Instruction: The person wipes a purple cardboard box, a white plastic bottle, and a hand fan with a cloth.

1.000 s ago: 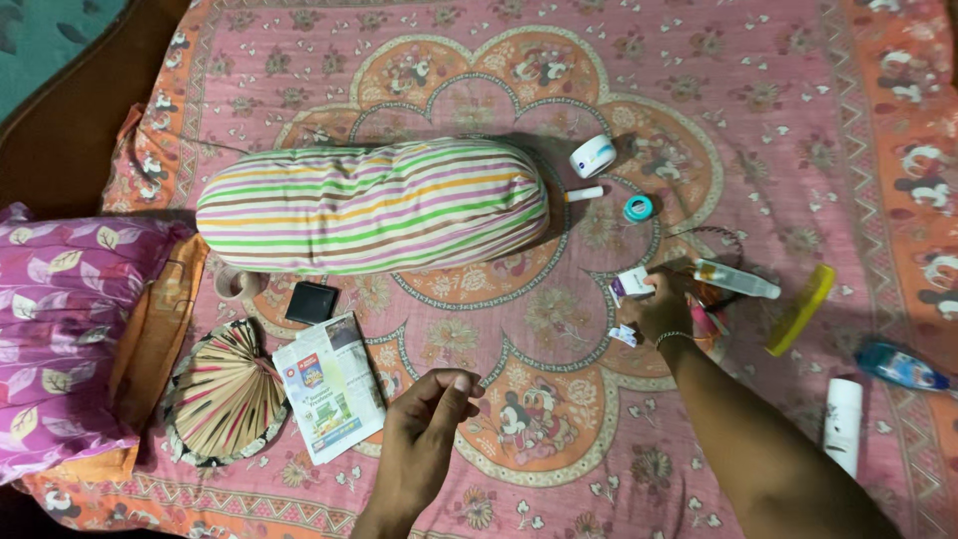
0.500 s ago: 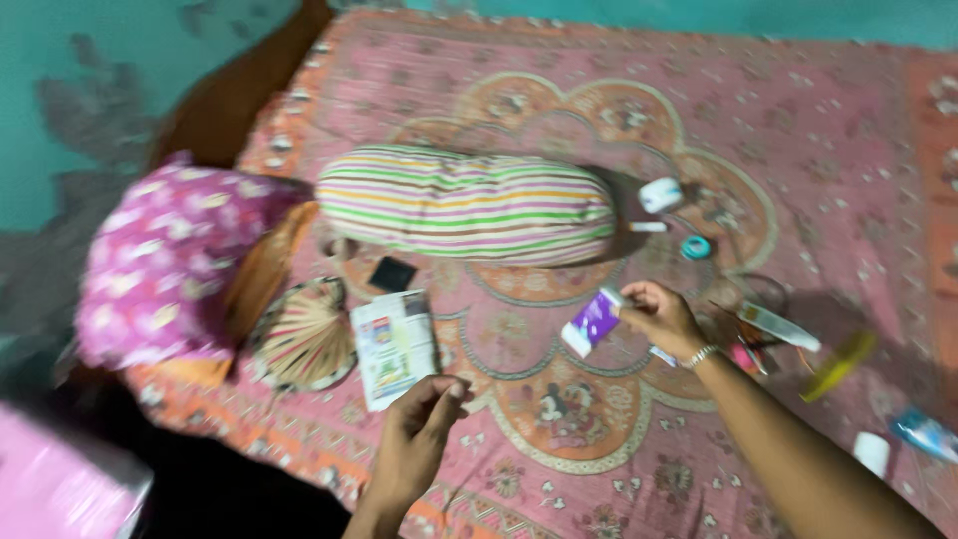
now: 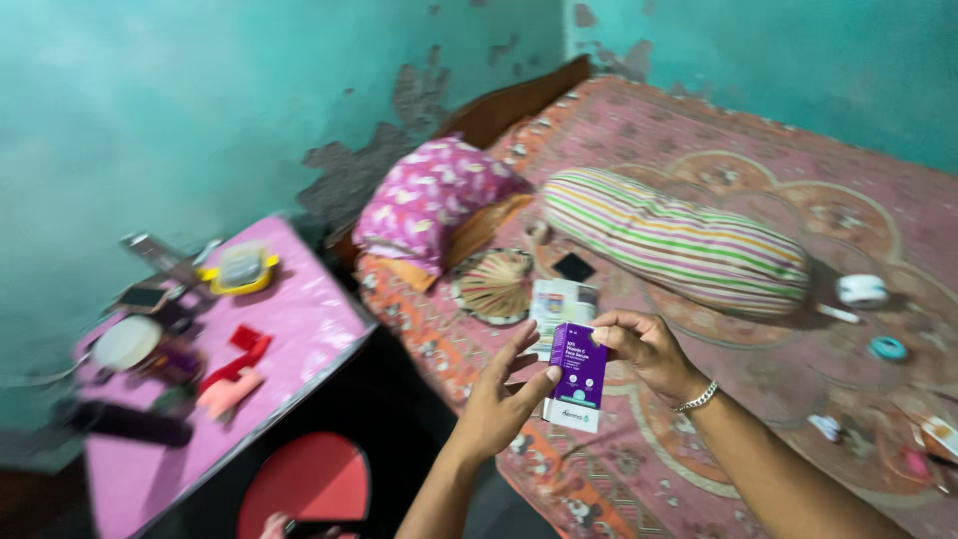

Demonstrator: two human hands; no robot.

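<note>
A small purple and white carton box (image 3: 577, 376) stands upright in the air over the near edge of the bed. My right hand (image 3: 646, 348) pinches its top corner from the right. My left hand (image 3: 502, 397) has its fingers spread, with the fingertips touching the left side of the box. A thin bracelet sits on my right wrist. Beyond the hands a striped bolster pillow (image 3: 675, 240) lies on the pink patterned bedsheet (image 3: 758, 150).
A pink floral pillow (image 3: 429, 200), a woven hand fan (image 3: 491, 284), a black wallet (image 3: 573, 267) and a leaflet (image 3: 561, 302) lie by the bolster. Small jars and tubes (image 3: 863, 290) are scattered on the right. A pink-covered side table (image 3: 299, 319) with clutter stands left, a red stool (image 3: 299, 479) below.
My right hand lifted the purple box off the bed and brought it towards me. The left hand rose to meet it. My view swung left, showing the side table and wall.
</note>
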